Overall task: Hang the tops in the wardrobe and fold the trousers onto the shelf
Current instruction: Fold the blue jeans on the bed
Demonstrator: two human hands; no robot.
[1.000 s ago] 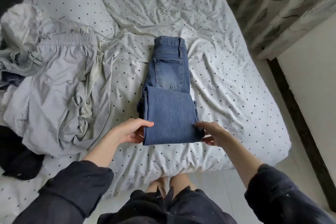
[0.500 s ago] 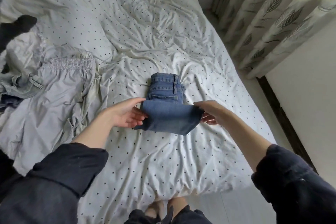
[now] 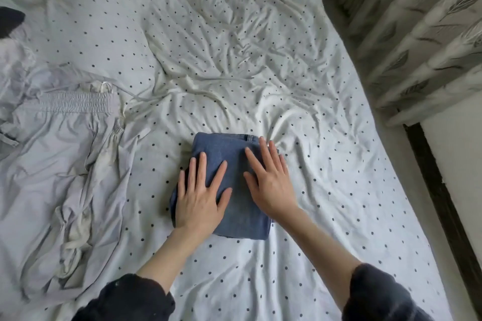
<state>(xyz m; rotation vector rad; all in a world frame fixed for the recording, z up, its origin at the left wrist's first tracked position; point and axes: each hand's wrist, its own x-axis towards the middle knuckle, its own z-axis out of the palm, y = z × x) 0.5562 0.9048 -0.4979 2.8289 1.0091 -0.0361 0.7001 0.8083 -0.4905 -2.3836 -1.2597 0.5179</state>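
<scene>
Half a second ago we held the jeans' (image 3: pixel 236 185) folded end lifted; now our left hand (image 3: pixel 200 194) and right hand (image 3: pixel 271 185) press flat, fingers straight, on the compact fold on the dotted bedsheet (image 3: pixel 326 190). Grey trousers (image 3: pixel 65 164) lie left, leaf-print curtains (image 3: pixel 422 34) right.

The folded jeans (image 3: pixel 236 185) are mid-blue denim, faded paler across the middle; the bed sheet (image 3: pixel 300 91) is white, scattered with small dark dots; the loose trousers (image 3: pixel 65 154) at the left are plain pale grey-lilac, with cream-white patches along their crumpled folds; the curtain (image 3: pixel 427 28) is off-white, printed with grey-brown leaf shapes; the sleeves (image 3: pixel 130 300) are dark, near black.
</scene>
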